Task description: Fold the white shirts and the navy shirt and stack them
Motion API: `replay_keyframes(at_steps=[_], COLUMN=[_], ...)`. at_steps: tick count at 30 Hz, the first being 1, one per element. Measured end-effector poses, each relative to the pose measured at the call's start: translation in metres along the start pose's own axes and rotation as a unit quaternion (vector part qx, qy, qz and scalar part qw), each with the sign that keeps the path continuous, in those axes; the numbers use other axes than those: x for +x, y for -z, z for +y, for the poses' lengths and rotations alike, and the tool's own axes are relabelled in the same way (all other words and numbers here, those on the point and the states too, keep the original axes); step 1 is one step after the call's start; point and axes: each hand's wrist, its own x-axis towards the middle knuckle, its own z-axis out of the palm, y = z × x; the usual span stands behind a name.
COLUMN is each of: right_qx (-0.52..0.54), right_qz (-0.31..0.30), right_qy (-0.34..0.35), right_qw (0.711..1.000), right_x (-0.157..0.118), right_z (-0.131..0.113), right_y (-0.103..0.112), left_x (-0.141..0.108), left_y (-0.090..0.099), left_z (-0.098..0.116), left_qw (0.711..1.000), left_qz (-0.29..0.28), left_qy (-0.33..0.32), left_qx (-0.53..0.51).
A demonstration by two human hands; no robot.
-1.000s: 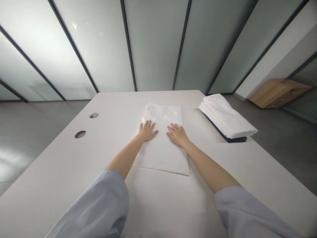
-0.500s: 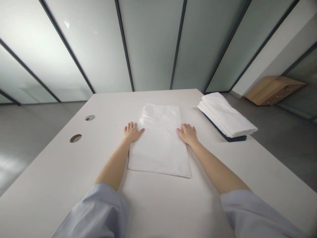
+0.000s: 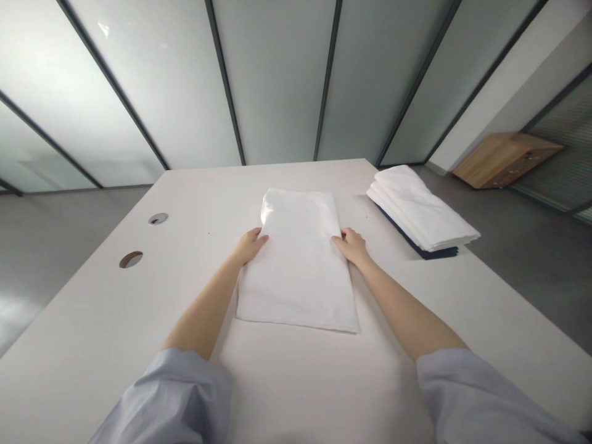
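A flat white folded cloth (image 3: 296, 271) lies in front of me on the white table, roughly rectangular. Its far end is glossy, like plastic film, and its near edge lies slightly slanted. My left hand (image 3: 250, 245) grips the left side edge, thumb on top and fingers curled round underneath. On the opposite edge, my right hand (image 3: 351, 245) pinches the cloth the same way, with its thumb over the surface. The fingertips under the cloth are hidden on both sides.
A stack of folded white cloths (image 3: 420, 206) sits at the table's right edge, on a dark navy piece (image 3: 439, 253). Two round holes (image 3: 131, 259) pierce the table (image 3: 139, 327) at left. Frosted glass panels (image 3: 277, 80) stand behind; a wooden cabinet (image 3: 506, 159) is on the floor at right.
Both hands lay flat with fingers spread beside and on the cloth; now their fingers have curled under its side edges. The cloth's far part looks slightly raised.
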Motion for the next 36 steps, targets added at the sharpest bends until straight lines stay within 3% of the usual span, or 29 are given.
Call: replay_keyframes(at_steps=[3,6,9,14,17,20,27,32,36], right_qx=[0.133,0.241,0.335,0.454,0.472,0.473,0.452,0.445,0.382], right_qz=[-0.003,-0.002,-0.033,-0.062,-0.085,-0.121,-0.201,-0.201,-0.171], right_qy=[0.006,0.009,-0.005,0.013,0.02,0.032,0.019,0.01,0.06], right_qw=[0.991,0.971,0.942,0.889,0.877,0.872,0.869,0.873,0.906], right_x=[0.002,0.002,0.001,-0.001,-0.003,-0.005,-0.006,-0.006,-0.006], right_z=[0.004,0.005,0.002,0.001,0.003,0.003,0.004,0.0,-0.004], right_y=[-0.004,-0.007,-0.006,0.002,0.007,0.011,0.015,0.02,0.039], left_x=[0.0,0.001,0.001,-0.004,-0.008,-0.009,-0.004,-0.01,-0.022], left_y=[-0.005,-0.008,-0.007,0.002,0.008,0.013,0.012,0.022,0.042], left_z=[0.002,0.005,0.006,0.004,0.001,0.0,-0.001,0.006,0.02], left_qw=[0.975,0.945,0.924,0.91,0.908,0.912,0.926,0.933,0.952], left_qz=[0.013,0.059,0.07,0.003,-0.046,-0.09,-0.037,-0.054,-0.09], left_qy=[0.077,0.143,0.146,0.089,0.053,0.068,0.111,0.105,0.066], left_qx=[-0.21,-0.29,-0.348,-0.404,-0.412,-0.394,-0.36,-0.339,-0.284])
